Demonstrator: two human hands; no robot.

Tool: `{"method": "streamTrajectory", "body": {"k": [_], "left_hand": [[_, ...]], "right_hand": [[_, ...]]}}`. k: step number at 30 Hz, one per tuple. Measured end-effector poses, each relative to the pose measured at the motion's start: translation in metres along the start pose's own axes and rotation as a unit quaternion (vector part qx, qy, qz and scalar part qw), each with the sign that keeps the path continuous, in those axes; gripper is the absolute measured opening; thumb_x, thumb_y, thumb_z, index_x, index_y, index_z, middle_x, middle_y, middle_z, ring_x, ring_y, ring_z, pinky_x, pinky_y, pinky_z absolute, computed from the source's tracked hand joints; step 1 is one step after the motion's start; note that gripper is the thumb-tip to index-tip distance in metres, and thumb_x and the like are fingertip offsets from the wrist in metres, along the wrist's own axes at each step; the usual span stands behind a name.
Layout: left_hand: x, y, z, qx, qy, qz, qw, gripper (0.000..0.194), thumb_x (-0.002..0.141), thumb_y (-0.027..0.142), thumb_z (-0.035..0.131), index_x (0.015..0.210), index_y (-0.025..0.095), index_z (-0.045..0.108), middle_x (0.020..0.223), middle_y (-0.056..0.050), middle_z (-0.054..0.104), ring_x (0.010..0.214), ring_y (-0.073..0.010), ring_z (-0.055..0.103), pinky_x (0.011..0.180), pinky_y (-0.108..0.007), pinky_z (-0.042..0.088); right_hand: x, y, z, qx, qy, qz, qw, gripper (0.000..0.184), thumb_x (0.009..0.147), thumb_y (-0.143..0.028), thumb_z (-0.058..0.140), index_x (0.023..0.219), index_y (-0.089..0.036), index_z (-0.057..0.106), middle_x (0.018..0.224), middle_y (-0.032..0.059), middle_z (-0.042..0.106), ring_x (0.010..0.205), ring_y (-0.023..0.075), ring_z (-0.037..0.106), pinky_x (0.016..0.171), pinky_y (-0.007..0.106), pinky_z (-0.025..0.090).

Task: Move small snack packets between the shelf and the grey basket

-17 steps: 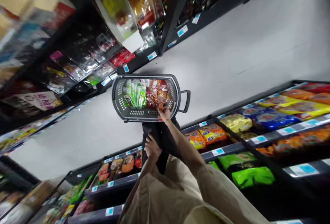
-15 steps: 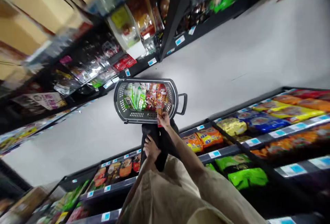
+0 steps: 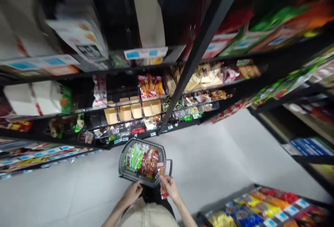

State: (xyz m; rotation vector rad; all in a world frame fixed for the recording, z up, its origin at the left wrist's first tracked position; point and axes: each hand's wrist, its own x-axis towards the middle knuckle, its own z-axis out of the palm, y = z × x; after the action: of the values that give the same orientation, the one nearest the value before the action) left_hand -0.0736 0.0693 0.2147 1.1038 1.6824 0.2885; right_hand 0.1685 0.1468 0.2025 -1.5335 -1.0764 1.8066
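A grey plastic shopping basket (image 3: 122, 166) stands on the floor in front of my legs. Inside it, green-and-white snack packets (image 3: 136, 157) lie on the left and red-brown snack packets (image 3: 150, 162) on the right. My right hand (image 3: 169, 185) pinches a long, narrow red-brown snack packet (image 3: 163, 191) at the basket's near right corner, beside the handle. The packet's upper end overlaps the rim. My left hand (image 3: 133, 191) is by the near rim with its fingers curled in and no item showing in them. Whether it touches the basket or my knee is unclear.
Dark shelving (image 3: 167, 115) with packaged snacks and cardboard boxes (image 3: 125, 110) runs close behind the basket. A low shelf (image 3: 273, 216) with bright snack bags is at the lower right. Another shelf (image 3: 300, 140) stands at the far right. Grey floor (image 3: 208, 157) lies between.
The view has tilted up, showing more of the back shelves. My left hand has lifted off my knee towards the basket, its fingers now curled. My right hand still holds the packet.
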Motion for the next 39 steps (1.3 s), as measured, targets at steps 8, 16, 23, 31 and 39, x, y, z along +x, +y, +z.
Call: {"method": "streamTrajectory", "body": {"k": [8, 16, 23, 31, 39], "left_hand": [[-0.046, 0.153, -0.052, -0.23, 0.141, 0.208, 0.94, 0.027, 0.088, 0.044, 0.066, 0.103, 0.022, 0.066, 0.104, -0.007, 0.076, 0.098, -0.0236, 0.072, 0.09, -0.035, 0.056], [-0.083, 0.209, -0.094, -0.367, 0.275, 0.271, 0.846, 0.027, 0.092, 0.039, 0.065, 0.111, 0.022, 0.061, 0.117, -0.009, 0.072, 0.111, -0.0234, 0.068, 0.101, -0.038, 0.052], [-0.091, 0.228, -0.143, -0.427, 0.257, 0.294, 0.815, 0.023, 0.089, 0.039, 0.066, 0.103, 0.02, 0.065, 0.103, -0.007, 0.073, 0.099, -0.0211, 0.069, 0.093, -0.033, 0.054], [-0.101, 0.221, -0.156, -0.407, 0.278, 0.294, 0.819, 0.028, 0.089, 0.044, 0.067, 0.101, 0.019, 0.063, 0.099, -0.007, 0.071, 0.095, -0.0209, 0.069, 0.088, -0.032, 0.054], [-0.097, 0.208, -0.146, -0.333, 0.321, 0.256, 0.849, 0.024, 0.087, 0.043, 0.068, 0.094, 0.02, 0.064, 0.093, -0.005, 0.073, 0.09, -0.0203, 0.07, 0.085, -0.032, 0.057]], "right_hand": [[-0.038, -0.152, 0.05, -0.147, -0.046, -0.303, 0.94, 0.036, 0.094, -0.036, 0.06, 0.125, -0.026, 0.077, 0.111, 0.0095, 0.076, 0.106, 0.0289, 0.073, 0.096, 0.043, 0.059], [-0.083, -0.232, 0.084, -0.14, -0.04, -0.412, 0.899, 0.045, 0.091, -0.025, 0.067, 0.135, -0.03, 0.07, 0.143, 0.0111, 0.063, 0.133, 0.0285, 0.06, 0.112, 0.046, 0.051], [-0.093, -0.255, 0.105, 0.021, 0.029, -0.361, 0.932, 0.032, 0.083, -0.036, 0.081, 0.109, -0.018, 0.074, 0.102, 0.0099, 0.074, 0.081, 0.0189, 0.07, 0.074, 0.034, 0.061], [-0.089, -0.266, 0.119, 0.014, 0.008, -0.316, 0.949, 0.033, 0.078, -0.044, 0.083, 0.099, -0.02, 0.076, 0.095, 0.009, 0.077, 0.079, 0.021, 0.071, 0.071, 0.034, 0.061], [-0.079, -0.256, 0.129, -0.019, -0.095, -0.279, 0.955, 0.036, 0.078, -0.046, 0.082, 0.104, -0.023, 0.075, 0.104, 0.0075, 0.078, 0.095, 0.0253, 0.073, 0.087, 0.039, 0.061]]}}
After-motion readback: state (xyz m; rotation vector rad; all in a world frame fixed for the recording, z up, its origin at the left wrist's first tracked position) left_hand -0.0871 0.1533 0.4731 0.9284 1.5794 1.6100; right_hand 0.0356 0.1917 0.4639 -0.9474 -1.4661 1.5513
